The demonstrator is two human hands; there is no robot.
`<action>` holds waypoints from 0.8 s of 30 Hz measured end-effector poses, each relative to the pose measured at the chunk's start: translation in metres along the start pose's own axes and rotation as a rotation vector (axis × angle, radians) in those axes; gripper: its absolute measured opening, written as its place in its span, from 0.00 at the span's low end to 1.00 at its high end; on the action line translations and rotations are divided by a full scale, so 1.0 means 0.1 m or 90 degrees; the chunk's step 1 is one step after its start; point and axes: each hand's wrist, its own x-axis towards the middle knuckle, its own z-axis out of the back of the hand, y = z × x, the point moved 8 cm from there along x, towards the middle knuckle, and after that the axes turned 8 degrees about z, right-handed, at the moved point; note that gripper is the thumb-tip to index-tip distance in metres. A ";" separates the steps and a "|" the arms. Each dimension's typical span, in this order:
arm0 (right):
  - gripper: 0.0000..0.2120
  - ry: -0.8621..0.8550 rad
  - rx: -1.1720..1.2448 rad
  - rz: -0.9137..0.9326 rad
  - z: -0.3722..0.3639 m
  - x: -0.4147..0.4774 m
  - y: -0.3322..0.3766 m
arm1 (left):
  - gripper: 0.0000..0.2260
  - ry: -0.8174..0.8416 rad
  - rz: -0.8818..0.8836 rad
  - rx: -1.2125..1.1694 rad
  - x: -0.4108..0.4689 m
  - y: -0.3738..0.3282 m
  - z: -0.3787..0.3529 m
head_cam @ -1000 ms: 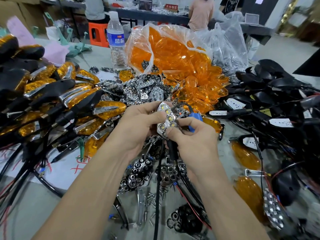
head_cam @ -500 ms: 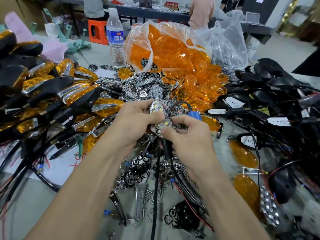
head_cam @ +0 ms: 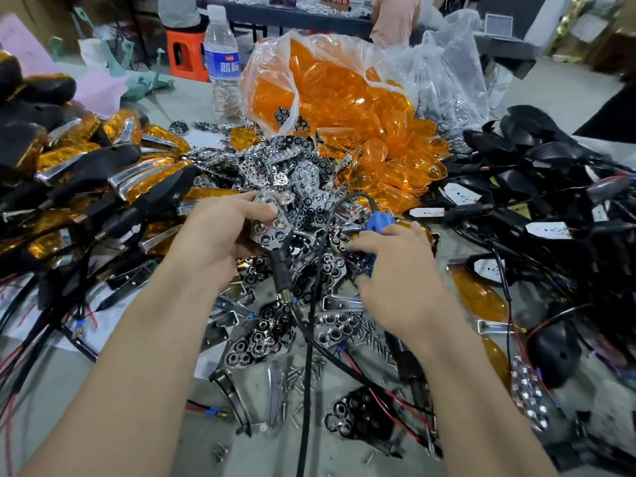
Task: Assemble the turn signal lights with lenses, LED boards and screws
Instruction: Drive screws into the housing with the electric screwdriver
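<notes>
The left hand (head_cam: 220,235) grips a half-built turn signal light (head_cam: 266,223) by its black body. Its thumb lies across the chrome LED face, and the stem (head_cam: 280,266) hangs down toward the worktop (head_cam: 268,456). The right hand (head_cam: 395,270), apart from the left, reaches with curled fingers over a blue tool (head_cam: 378,222) lying among loose parts; whether it has closed on the tool I cannot tell. Below the hands lie scattered screws (head_cam: 299,373), and just beyond them a heap of chrome reflector pieces (head_cam: 303,173). Farther beyond sits a bag of orange lenses (head_cam: 344,98). Finished lights (head_cam: 103,160) are piled outside the left hand and black housings (head_cam: 533,160) outside the right. With no lens over it, the LED face is probably unfastened, so a one-handed hold could let it shift or drop from its seat. The tool's black cable (head_cam: 308,339) runs close beside the stem, so lifting the tool could snag the stem and tug the light. The screws are small and mixed into clutter, easy to fumble.
</notes>
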 end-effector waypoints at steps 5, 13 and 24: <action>0.10 -0.048 0.048 -0.054 0.11 -0.02 -0.18 | 0.17 0.007 0.015 -0.004 -0.02 0.02 -0.01; 0.23 -0.116 0.129 -0.233 0.38 -0.10 -0.82 | 0.17 0.040 0.029 0.044 -0.12 0.12 -0.27; 0.24 0.008 0.060 -0.193 0.46 -0.40 -0.98 | 0.10 0.024 0.014 0.055 -0.17 0.10 -0.28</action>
